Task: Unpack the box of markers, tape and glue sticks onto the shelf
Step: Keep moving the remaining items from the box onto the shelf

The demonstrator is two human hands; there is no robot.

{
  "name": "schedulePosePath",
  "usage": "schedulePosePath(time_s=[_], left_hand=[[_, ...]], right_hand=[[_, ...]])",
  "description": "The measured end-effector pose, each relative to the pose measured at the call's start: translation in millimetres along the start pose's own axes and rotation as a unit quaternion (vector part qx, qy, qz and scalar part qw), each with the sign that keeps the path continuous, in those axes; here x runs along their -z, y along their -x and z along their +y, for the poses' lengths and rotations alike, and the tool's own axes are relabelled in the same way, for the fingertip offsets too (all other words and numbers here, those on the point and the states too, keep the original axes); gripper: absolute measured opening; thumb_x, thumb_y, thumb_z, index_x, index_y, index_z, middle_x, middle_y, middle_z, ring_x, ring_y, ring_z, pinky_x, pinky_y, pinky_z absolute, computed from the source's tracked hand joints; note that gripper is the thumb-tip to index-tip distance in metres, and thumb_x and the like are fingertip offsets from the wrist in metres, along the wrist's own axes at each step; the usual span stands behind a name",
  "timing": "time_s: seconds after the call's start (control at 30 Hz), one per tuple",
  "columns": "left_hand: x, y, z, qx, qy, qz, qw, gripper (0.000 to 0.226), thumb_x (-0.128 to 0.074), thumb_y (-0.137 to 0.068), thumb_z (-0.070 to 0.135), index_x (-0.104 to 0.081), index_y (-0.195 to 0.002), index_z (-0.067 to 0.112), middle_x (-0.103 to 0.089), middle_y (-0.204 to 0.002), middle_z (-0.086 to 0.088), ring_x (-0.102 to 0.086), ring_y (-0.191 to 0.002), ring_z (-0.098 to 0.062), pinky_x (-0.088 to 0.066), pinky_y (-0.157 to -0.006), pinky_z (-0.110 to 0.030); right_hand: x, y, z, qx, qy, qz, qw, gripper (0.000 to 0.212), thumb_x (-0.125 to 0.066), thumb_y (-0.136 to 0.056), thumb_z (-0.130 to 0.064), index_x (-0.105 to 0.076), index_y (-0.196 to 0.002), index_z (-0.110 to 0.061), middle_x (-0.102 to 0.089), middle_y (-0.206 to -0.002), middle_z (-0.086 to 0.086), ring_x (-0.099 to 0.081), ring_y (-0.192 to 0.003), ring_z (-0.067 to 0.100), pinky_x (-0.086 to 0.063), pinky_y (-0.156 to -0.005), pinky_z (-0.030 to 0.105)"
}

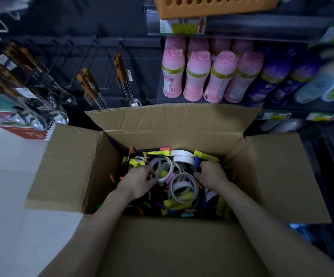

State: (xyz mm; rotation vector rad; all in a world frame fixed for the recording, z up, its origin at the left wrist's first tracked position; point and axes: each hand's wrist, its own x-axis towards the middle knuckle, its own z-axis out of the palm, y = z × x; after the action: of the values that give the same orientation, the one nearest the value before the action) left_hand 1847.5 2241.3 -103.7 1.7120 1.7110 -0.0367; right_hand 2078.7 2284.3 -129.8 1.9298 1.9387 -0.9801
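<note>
An open cardboard box (76,166) stands on the floor, its flaps spread out. Inside lie several white tape rolls (182,156), yellow glue sticks (206,156) and coloured markers (160,205) in a jumble. Both my hands are down in the box. My left hand (138,181) pinches a thin white tape roll (164,170) at its left rim. On the right side, my right hand (210,173) has its fingers curled round dark markers with a blue cap (196,161) sticking up.
A shelf (282,109) behind the box holds pink bottles (194,80) and purple bottles (268,82). An orange basket (212,7) sits on the shelf above. Ladles and utensils (42,108) hang on hooks at the left. White floor tiles (6,176) lie left of the box.
</note>
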Motion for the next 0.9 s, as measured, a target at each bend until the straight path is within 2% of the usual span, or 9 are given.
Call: schedulePosePath(time_s=[0.1, 0.23, 0.37, 0.43, 0.57, 0.63, 0.7, 0.77, 0.9], left_hand=[[-10.7, -15.0, 15.6, -0.026, 0.006, -0.029, 0.999, 0.030, -0.056, -0.091, 0.044, -0.058, -0.099, 0.016, -0.059, -0.093, -0.004, -0.058, -0.087, -0.022, -0.037, -0.063, -0.028], [-23.8, -30.7, 36.6, -0.008, 0.015, -0.088, 0.996, 0.066, -0.063, -0.083, 0.053, -0.042, -0.130, 0.013, -0.055, -0.119, -0.005, -0.055, -0.103, -0.021, -0.044, -0.076, -0.031], [-45.0, -38.2, 47.4, 0.012, -0.100, -0.101, 0.990, 0.103, -0.071, -0.068, 0.061, -0.021, -0.143, 0.010, -0.034, -0.143, -0.008, -0.042, -0.126, -0.027, -0.045, -0.091, -0.040], [-52.8, -39.1, 49.2, 0.025, -0.136, -0.072, 0.988, 0.096, -0.075, -0.067, 0.055, -0.025, -0.137, 0.011, -0.039, -0.136, -0.009, -0.046, -0.121, -0.029, -0.046, -0.086, -0.041], [-51.8, -39.4, 49.3, 0.021, -0.141, -0.060, 0.988, 0.059, -0.069, -0.076, 0.042, -0.039, -0.118, 0.012, -0.054, -0.110, -0.007, -0.059, -0.092, -0.026, -0.048, -0.063, -0.035], [-48.7, -39.5, 47.7, 0.020, -0.134, -0.065, 0.989, 0.033, -0.065, -0.079, 0.035, -0.047, -0.097, 0.015, -0.057, -0.092, -0.003, -0.060, -0.081, -0.023, -0.048, -0.059, -0.033], [-46.6, -39.7, 45.2, 0.024, -0.096, -0.056, 0.994, 0.023, -0.066, -0.078, 0.032, -0.051, -0.081, 0.015, -0.054, -0.075, 0.001, -0.059, -0.073, -0.021, -0.047, -0.056, -0.031], [-45.3, -40.0, 41.7, 0.015, -0.058, -0.050, 0.997, 0.022, -0.067, -0.079, 0.032, -0.055, -0.076, 0.014, -0.057, -0.069, 0.001, -0.059, -0.067, -0.019, -0.046, -0.052, -0.028], [-36.6, -33.6, 38.8, -0.008, -0.005, -0.033, 0.999, 0.023, -0.068, -0.080, 0.033, -0.058, -0.082, 0.013, -0.063, -0.073, -0.003, -0.060, -0.065, -0.018, -0.047, -0.052, -0.030]], right_hand=[[0.1, 0.4, 3.1, 0.010, 0.012, -0.014, 1.000, 0.041, -0.054, -0.094, -0.030, -0.032, -0.062, -0.016, -0.036, -0.061, 0.004, -0.033, -0.053, 0.016, -0.026, -0.047, 0.030], [0.7, -0.6, 12.3, 0.021, -0.005, -0.041, 0.999, 0.033, -0.054, -0.094, -0.024, -0.036, -0.067, -0.014, -0.040, -0.067, 0.005, -0.040, -0.060, 0.021, -0.030, -0.052, 0.032], [3.5, -0.9, 20.5, 0.028, -0.060, -0.046, 0.997, 0.033, -0.042, -0.094, -0.005, -0.032, -0.063, -0.013, -0.036, -0.063, 0.005, -0.033, -0.056, 0.017, -0.022, -0.050, 0.031], [4.8, -2.1, 25.7, 0.025, -0.071, -0.053, 0.996, 0.026, -0.039, -0.095, -0.005, -0.040, -0.069, -0.009, -0.038, -0.066, 0.006, -0.033, -0.058, 0.018, -0.022, -0.052, 0.031], [9.2, -2.1, 33.9, 0.058, -0.007, -0.098, 0.993, 0.017, -0.049, -0.095, -0.016, -0.056, -0.106, -0.005, -0.050, -0.087, 0.008, -0.045, -0.072, 0.021, -0.032, -0.057, 0.030], [12.6, -0.3, 33.9, 0.097, 0.064, -0.151, 0.982, 0.048, -0.064, -0.087, -0.023, -0.047, -0.130, -0.010, -0.051, -0.110, 0.008, -0.052, -0.093, 0.024, -0.043, -0.070, 0.032], [13.8, 1.4, 33.9, 0.097, 0.133, -0.184, 0.969, 0.077, -0.072, -0.081, -0.026, -0.030, -0.145, -0.017, -0.039, -0.132, 0.011, -0.047, -0.113, 0.030, -0.049, -0.086, 0.035], [11.8, 5.0, 34.3, 0.082, 0.173, -0.191, 0.963, 0.075, -0.072, -0.081, -0.022, -0.030, -0.143, -0.019, -0.033, -0.134, 0.012, -0.044, -0.116, 0.032, -0.048, -0.092, 0.040], [-2.6, 14.0, 36.6, 0.087, 0.245, -0.143, 0.955, 0.043, -0.060, -0.087, -0.012, -0.046, -0.128, -0.014, -0.034, -0.128, 0.013, -0.037, -0.120, 0.038, -0.046, -0.094, 0.047]])
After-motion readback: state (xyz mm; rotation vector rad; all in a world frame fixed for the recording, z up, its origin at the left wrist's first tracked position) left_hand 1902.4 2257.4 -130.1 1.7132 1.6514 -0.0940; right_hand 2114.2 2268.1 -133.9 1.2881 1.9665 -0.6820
